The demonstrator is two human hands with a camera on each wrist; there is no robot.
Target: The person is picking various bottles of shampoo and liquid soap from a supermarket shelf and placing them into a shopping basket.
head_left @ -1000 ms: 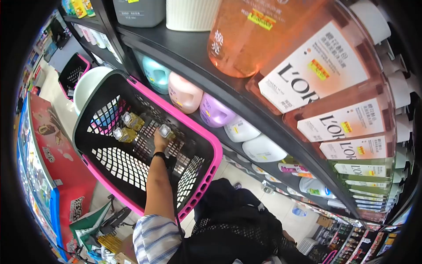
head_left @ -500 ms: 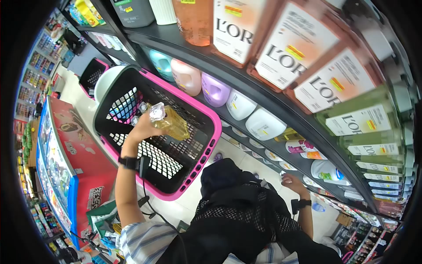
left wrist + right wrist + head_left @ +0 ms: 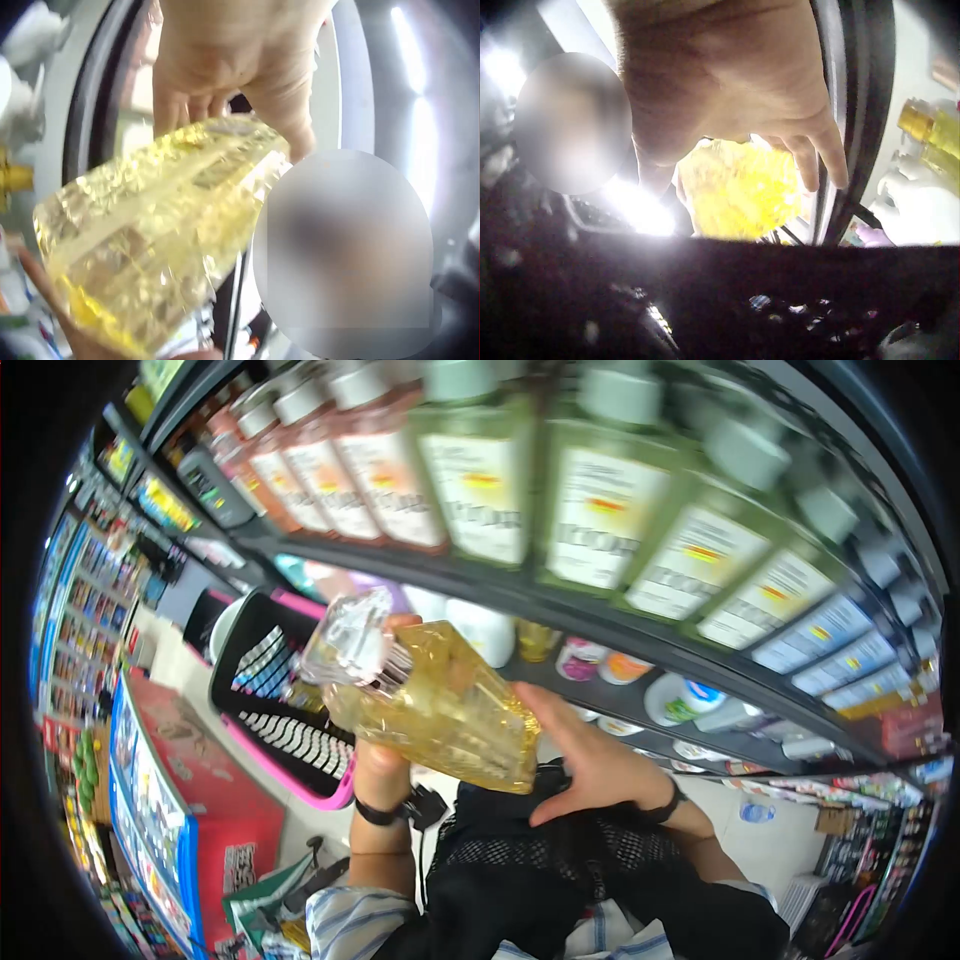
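Bottle [image 3: 455, 710] moved beside right hand [image 3: 600, 765] — left hand [image 3: 381, 765] grips cap end [image 3: 348, 645].

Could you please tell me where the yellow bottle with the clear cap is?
In the head view, the yellow bottle is near the middle, held in the left hand near its cap, with the open right hand by its base.

Right hand [image 3: 603, 765] apparently open

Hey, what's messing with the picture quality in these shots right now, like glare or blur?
Head view: shelf bottles motion-blurred, edges fisheye-curved. Left wrist view: bright light streaks, grey blurred oval. Right wrist view: glare beside the hand, dark lower part, another blurred oval.
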